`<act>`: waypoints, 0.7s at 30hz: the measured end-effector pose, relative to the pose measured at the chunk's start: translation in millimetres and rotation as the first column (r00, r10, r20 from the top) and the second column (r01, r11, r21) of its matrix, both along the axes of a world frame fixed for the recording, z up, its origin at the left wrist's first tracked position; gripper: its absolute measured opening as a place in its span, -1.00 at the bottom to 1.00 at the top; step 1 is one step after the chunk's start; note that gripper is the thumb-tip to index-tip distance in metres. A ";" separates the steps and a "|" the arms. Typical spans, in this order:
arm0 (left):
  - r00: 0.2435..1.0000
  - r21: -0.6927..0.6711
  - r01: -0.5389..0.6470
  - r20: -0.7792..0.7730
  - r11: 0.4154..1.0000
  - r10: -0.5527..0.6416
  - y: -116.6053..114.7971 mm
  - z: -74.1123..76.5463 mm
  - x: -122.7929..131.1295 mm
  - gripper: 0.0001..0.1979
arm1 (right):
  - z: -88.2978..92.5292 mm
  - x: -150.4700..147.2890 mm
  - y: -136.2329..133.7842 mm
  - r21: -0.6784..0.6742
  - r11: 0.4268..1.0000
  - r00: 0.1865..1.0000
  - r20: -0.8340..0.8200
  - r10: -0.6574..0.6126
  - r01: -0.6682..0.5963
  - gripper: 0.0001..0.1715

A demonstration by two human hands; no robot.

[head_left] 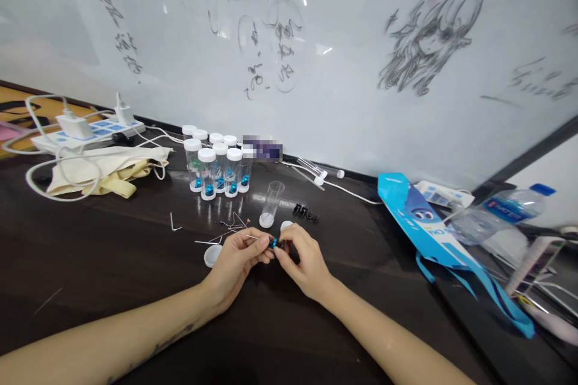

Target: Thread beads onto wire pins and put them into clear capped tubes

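My left hand and my right hand meet over the dark table, fingertips pinched on a small blue-and-black part. A thin metal rod sticks out leftward from my left fingers. Beside my left hand lie a white cap and a tangle of thin wires. An uncapped clear tube stands just beyond my hands. Another white cap shows partly behind my right fingers. Several small black pieces lie to the right of the tube.
Several white-capped clear tubes with blue pieces inside stand at the back. An L-shaped key lies left. Cables, a power strip and a cloth bag are far left. A blue package and water bottle stand right.
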State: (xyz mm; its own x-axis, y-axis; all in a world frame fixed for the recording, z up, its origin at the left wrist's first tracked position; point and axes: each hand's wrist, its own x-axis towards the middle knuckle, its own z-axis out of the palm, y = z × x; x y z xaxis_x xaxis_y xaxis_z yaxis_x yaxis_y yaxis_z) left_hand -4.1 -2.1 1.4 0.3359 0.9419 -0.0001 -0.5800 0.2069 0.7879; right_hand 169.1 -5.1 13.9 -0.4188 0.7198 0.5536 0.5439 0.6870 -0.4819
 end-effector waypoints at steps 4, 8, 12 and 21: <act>1.000 -0.005 -0.010 0.010 1.000 0.010 0.6 0.9 0.2 -0.89 | 0.9 -0.1 0.0 -0.012 1.000 1.000 -0.009 0.020 -0.020 -0.92; 1.000 -0.004 0.002 -0.009 1.000 -0.002 -0.5 3.0 0.4 -0.88 | -0.4 1.7 1.0 -0.010 1.000 0.999 0.049 -0.003 0.004 -0.70; 1.000 0.002 -0.002 -0.011 1.000 0.002 -0.8 3.0 0.5 -0.87 | -1.2 2.2 1.9 0.000 1.000 0.997 0.073 -0.020 0.020 -0.61; 1.000 -0.003 -0.013 0.016 1.000 0.013 1.0 0.8 0.7 -0.89 | 2.6 -0.4 -1.6 -0.013 1.000 1.000 -0.002 0.013 -0.013 -0.92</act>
State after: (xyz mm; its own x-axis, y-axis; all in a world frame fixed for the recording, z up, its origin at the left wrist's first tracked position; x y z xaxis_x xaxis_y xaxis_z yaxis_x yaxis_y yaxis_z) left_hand -3.4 -1.0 2.1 0.3237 0.9461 0.0023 -0.5954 0.2018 0.7776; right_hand 168.7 -6.7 16.5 -0.4268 0.7214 0.5453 0.5341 0.6877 -0.4917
